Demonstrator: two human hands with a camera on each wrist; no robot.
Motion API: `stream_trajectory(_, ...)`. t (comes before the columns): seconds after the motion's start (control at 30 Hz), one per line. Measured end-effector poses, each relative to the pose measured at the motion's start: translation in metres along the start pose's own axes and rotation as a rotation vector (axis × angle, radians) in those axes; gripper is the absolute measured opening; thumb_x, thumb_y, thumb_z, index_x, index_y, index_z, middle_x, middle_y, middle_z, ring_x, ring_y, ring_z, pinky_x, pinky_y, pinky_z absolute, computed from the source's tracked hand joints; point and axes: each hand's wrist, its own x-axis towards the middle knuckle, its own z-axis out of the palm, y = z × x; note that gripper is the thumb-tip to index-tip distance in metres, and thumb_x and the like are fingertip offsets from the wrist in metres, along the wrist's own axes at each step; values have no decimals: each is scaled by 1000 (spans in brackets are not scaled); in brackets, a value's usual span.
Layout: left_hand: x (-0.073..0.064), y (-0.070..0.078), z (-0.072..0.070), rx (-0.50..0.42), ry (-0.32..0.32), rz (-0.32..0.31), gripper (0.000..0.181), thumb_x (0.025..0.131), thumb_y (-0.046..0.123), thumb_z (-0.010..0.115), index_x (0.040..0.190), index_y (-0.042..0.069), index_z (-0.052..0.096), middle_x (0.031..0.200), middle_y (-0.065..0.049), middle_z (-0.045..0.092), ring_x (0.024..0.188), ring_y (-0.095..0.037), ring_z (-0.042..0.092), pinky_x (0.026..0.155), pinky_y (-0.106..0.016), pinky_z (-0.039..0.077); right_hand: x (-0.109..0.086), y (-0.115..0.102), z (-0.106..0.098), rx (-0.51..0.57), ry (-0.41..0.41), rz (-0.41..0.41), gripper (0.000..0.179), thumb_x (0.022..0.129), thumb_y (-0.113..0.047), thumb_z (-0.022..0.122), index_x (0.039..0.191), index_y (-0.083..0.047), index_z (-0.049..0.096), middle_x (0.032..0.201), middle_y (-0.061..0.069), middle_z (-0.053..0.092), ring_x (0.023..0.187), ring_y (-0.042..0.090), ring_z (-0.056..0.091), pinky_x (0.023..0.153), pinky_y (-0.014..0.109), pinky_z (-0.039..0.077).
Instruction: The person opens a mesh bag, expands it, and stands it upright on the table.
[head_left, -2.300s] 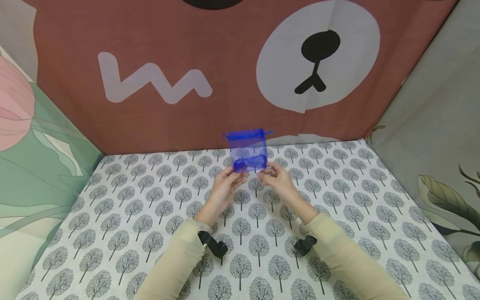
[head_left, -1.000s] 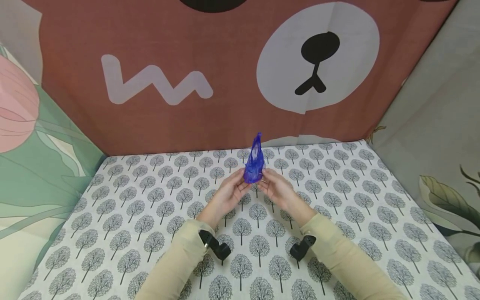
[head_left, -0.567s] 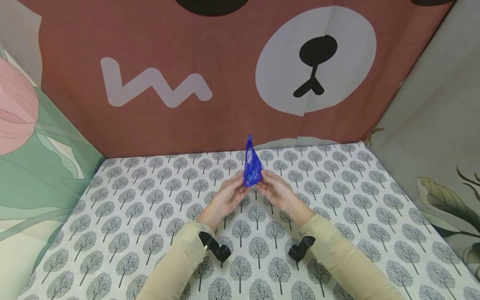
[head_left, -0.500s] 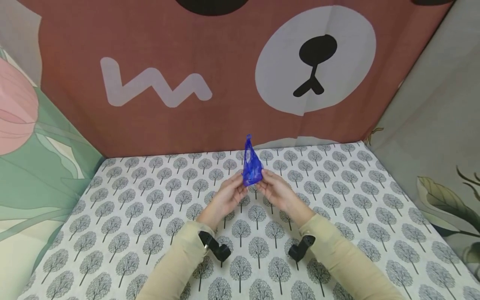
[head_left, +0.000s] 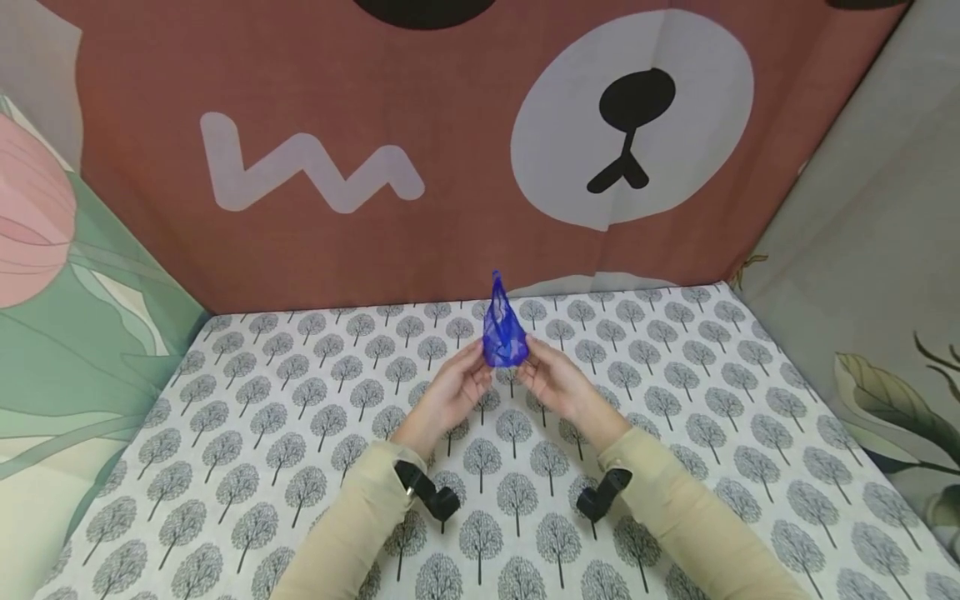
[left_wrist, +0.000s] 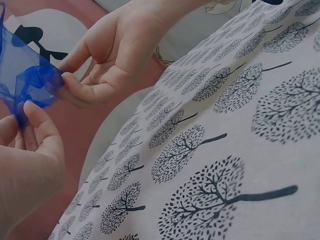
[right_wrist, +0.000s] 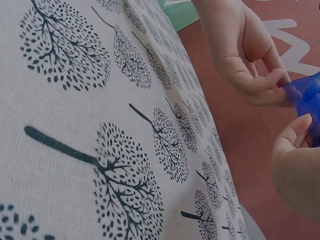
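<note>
A sheer blue organza drawstring pouch [head_left: 505, 337] is held up over the middle of the cloth, its lower part wide and its top drawn into a narrow peak. My left hand [head_left: 455, 385] pinches its lower left corner between thumb and fingers. At the lower right corner, my right hand [head_left: 555, 379] pinches the fabric the same way. Up close in the left wrist view, the pouch [left_wrist: 35, 80] shows darker folds bunched inside its see-through mesh. Only its edge, the blue mesh [right_wrist: 307, 95], enters the right wrist view, between both hands.
A white cloth [head_left: 330, 500] printed with dark trees covers the table. Behind it hangs a reddish-brown curtain [head_left: 337, 258] with a bear's muzzle. Floral drapes stand at the left [head_left: 82, 333] and right [head_left: 862, 275]. Black wrist cameras sit on both cuffs.
The pouch was spread flat between the hands, then gathered into a peaked shape as the hands drew closer. Its tip has shifted left, and the pouch has turned slightly.
</note>
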Motion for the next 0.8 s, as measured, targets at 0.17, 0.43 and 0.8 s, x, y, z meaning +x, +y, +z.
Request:
stream_trajectory(0.17, 1, 0, 1, 8, 11, 8, 41, 102, 13, 40, 142, 5, 37, 85, 9, 61, 72, 0, 53, 61, -8, 46, -1, 1, -1, 32, 35, -8, 22, 101, -19, 40, 103, -15, 61, 86, -6, 60, 76, 4, 53, 72, 10, 49)
stream_trajectory(0.43, -1, 1, 2, 2, 29, 7, 43, 102, 15, 40, 144, 7, 35, 91, 12, 65, 74, 1, 55, 60, -8, 45, -1, -1, -1, 88, 20, -2, 26, 102, -18, 36, 100, -15, 61, 83, -7, 62, 72, 3, 53, 67, 10, 49)
stream_trajectory(0.8, -1, 1, 1, -47, 36, 10, 40, 101, 12, 40, 142, 10, 38, 91, 11, 64, 72, 2, 55, 56, -8, 42, 0, -2, 2, 155, 47, 33, 25, 104, -24, 33, 98, -16, 56, 84, -5, 60, 74, 4, 55, 67, 11, 49)
